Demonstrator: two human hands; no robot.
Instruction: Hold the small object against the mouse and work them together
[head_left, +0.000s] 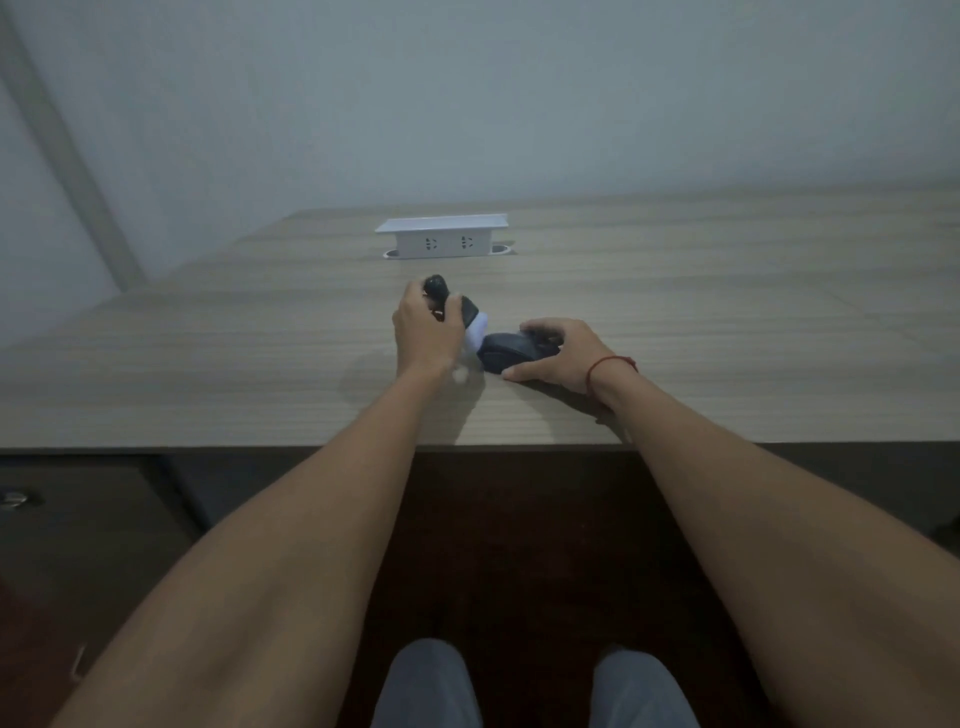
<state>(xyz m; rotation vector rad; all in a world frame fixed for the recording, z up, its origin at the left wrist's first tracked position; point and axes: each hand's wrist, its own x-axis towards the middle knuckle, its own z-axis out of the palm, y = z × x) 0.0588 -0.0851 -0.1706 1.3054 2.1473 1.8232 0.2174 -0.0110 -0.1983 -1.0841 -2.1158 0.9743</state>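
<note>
A wooden table (727, 312) is set against a pale wall (519, 104). Near its front edge, a dark gadget (462, 312) is gripped by the left hand (426, 332); a black mouse (506, 353) is clasped by the right hand (558, 356). A socket box (441, 240) is seen behind.

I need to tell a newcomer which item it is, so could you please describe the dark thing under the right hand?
On the wooden desk, in front of the white socket box, the right hand grips a dark rounded mouse-like object. It lies flat on the desk, unlike the black-and-white item that the left hand holds up.
</note>
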